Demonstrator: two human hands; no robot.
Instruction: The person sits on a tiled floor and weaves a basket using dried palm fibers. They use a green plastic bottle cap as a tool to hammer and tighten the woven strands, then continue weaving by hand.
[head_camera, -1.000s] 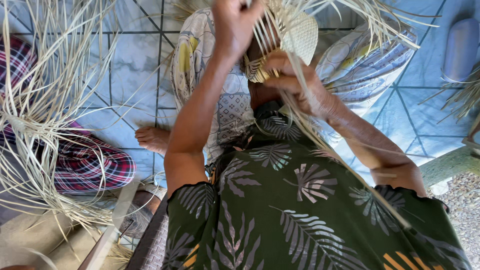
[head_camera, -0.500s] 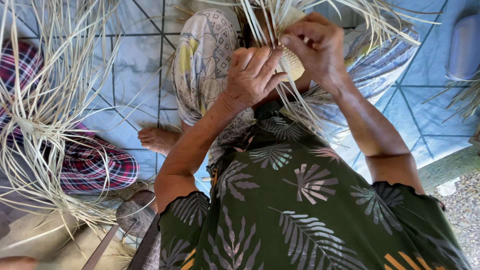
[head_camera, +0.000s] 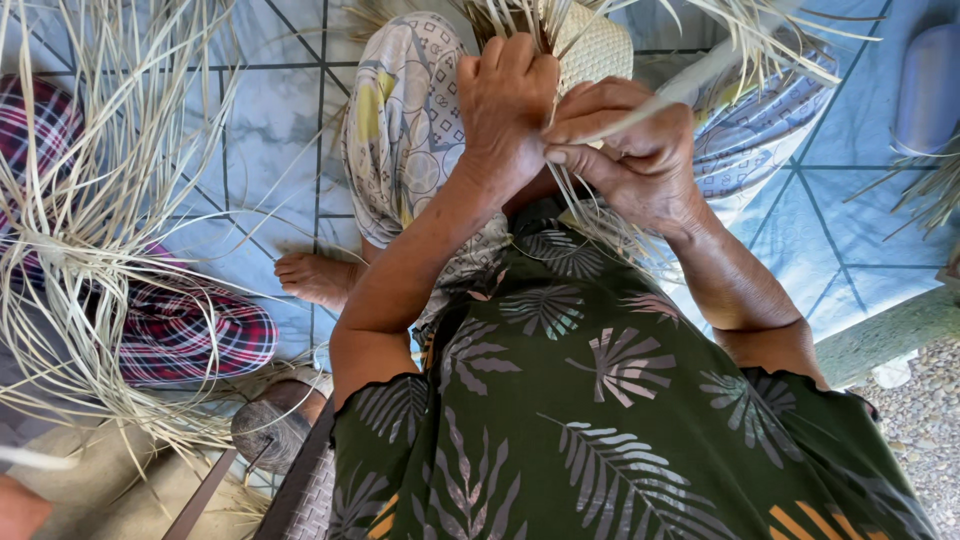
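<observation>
Hands meet over the lap, both busy on a pale woven piece that sits at the top of my view, resting on the knees. I see my left hand closed into a loose fist, knuckles up, gripping a bunch of dry straw strips right against the edge of the weave. My right hand is just beside it, touching it, with thumb and fingers pinched narrow on one flat pale strip that runs up and to the right, away from the weave. More loose strips hang down from the work between the wrists and across the front of the green leaf-print top.

Under the weave the legs are covered by a light patterned skirt, and a bare foot shows at its lower left edge on the blue tiled floor. Further left lies a big loose tangle of straw, fanning out in all directions over a plaid cloth in red and dark checks; I cannot tell whether that cloth is worn by another person. A rounded grey-blue object rests at the far right edge on the tiles, well apart from the hands. At the lower right, a concrete ledge borders a patch of gravel.
</observation>
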